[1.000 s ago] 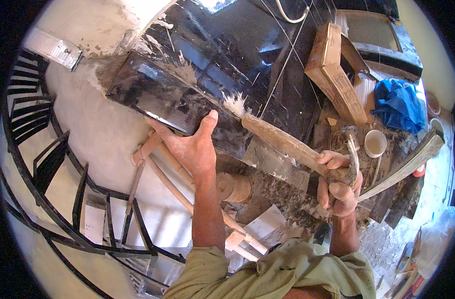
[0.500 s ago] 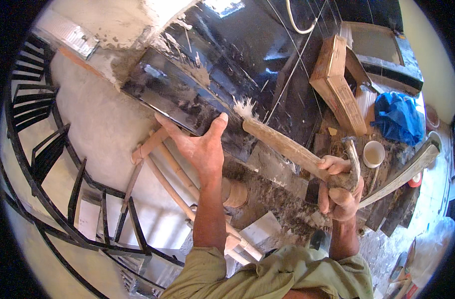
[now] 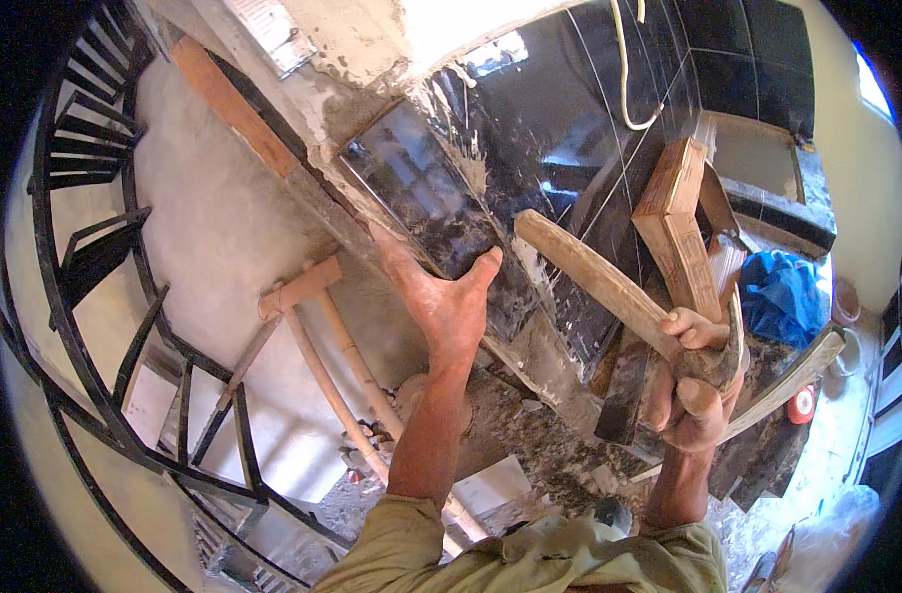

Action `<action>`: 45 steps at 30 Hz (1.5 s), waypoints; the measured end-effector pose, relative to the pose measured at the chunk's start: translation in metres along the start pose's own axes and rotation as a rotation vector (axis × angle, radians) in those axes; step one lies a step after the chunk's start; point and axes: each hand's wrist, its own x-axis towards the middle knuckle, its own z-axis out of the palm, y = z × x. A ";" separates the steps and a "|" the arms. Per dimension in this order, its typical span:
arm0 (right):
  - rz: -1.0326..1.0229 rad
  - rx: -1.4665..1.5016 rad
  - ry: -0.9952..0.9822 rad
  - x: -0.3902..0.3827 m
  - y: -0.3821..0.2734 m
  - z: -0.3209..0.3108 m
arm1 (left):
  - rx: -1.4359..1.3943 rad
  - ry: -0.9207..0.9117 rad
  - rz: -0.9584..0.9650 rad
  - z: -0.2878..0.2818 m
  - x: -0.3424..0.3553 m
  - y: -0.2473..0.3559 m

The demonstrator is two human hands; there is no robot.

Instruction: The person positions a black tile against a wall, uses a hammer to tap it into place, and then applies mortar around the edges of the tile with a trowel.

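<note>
My left hand (image 3: 441, 301) grips the lower edge of a glossy black tile (image 3: 402, 178) at the centre, fingers curled past its side and thumb on its face. My right hand (image 3: 693, 390), at the right, is closed round the head end of a hammer with a worn wooden handle (image 3: 594, 282); the handle points up and left, its free end near the tile's right side. The curved metal head (image 3: 733, 341) shows beside my fingers. Pale, flaky mortar (image 3: 471, 148) runs along the seam beside the tile.
A black railing (image 3: 174, 455) curves down the left, near a bamboo ladder (image 3: 328, 381). At right are a black-tiled surface (image 3: 728, 74), an opened cardboard box (image 3: 673, 227), a blue cloth (image 3: 777, 296) and a wooden plank (image 3: 797, 381). A white hose (image 3: 629, 89) hangs above.
The view has turned, shifting the tiled area rightward and down. My left hand and the tile sit further right in the picture; my right hand, still round the hammer, sits slightly further right.
</note>
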 end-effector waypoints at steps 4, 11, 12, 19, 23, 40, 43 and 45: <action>-0.006 -0.022 -0.065 0.017 -0.009 0.024 | 0.100 0.007 0.057 -0.001 0.000 0.004; 0.002 -0.064 -0.097 0.031 -0.015 0.047 | 0.133 -0.007 0.132 -0.004 0.001 0.002; -0.012 -0.079 -0.093 0.031 -0.014 0.047 | 0.129 -0.004 0.133 -0.003 0.001 0.003; -0.050 -0.161 -0.125 0.038 -0.018 0.050 | 0.190 0.007 0.130 -0.005 0.001 0.003; -0.113 -0.078 -0.103 0.039 -0.020 0.056 | 0.209 0.002 0.056 -0.006 0.001 0.010; -0.068 -0.115 -0.202 0.040 -0.020 0.066 | 0.186 -0.010 0.096 -0.005 -0.001 0.009; -0.108 -0.091 -0.199 0.038 -0.022 0.062 | 0.048 -0.017 0.092 0.001 0.000 0.005; 0.002 -0.056 -0.179 0.038 -0.020 0.064 | 0.027 -0.002 0.062 0.000 0.001 0.002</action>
